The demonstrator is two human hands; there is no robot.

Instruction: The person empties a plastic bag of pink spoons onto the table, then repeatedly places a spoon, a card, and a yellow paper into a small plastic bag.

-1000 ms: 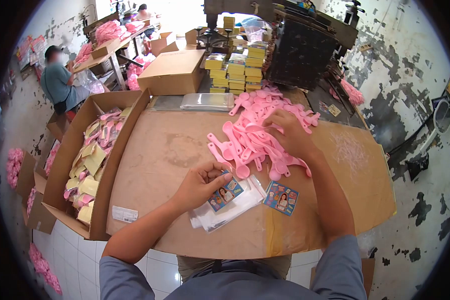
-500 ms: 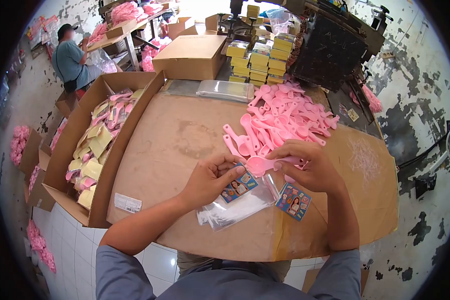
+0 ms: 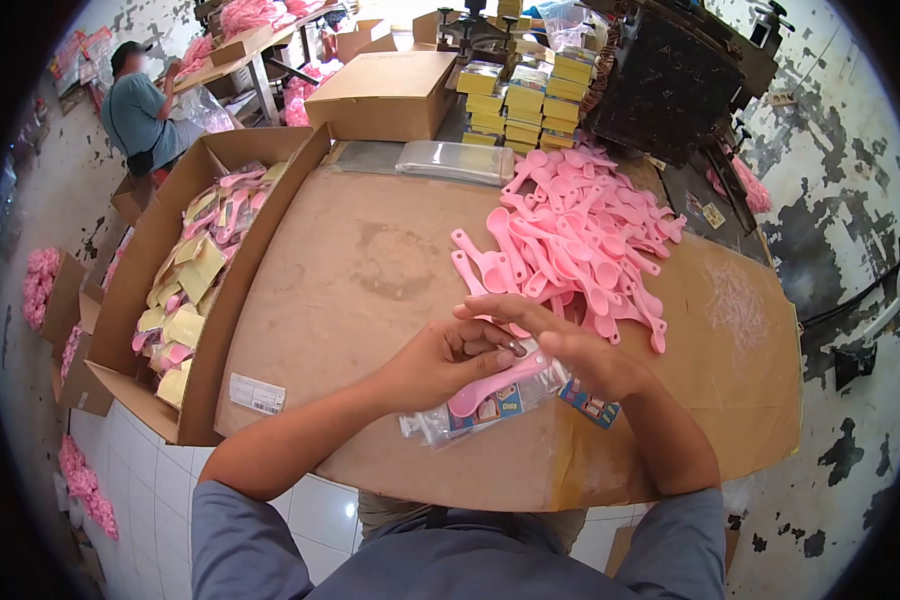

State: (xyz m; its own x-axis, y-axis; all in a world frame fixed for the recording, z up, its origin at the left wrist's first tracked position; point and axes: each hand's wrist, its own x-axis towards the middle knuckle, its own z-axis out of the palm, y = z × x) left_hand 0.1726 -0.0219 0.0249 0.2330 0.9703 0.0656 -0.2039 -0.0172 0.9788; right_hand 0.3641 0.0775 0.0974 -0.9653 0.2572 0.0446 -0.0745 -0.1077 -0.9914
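- Pink spoon (image 3: pixel 495 390) lies bowl-first in the clear bag (image 3: pixel 440 425).
- Left hand (image 3: pixel 440 365) pinches the bag's mouth.
- Right hand (image 3: pixel 575 352) grips the spoon's handle, near the spoon pile (image 3: pixel 580 240).

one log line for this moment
left hand: holds clear bag | right hand: holds pink spoon, bowl inside bag | spoon pile: behind hands
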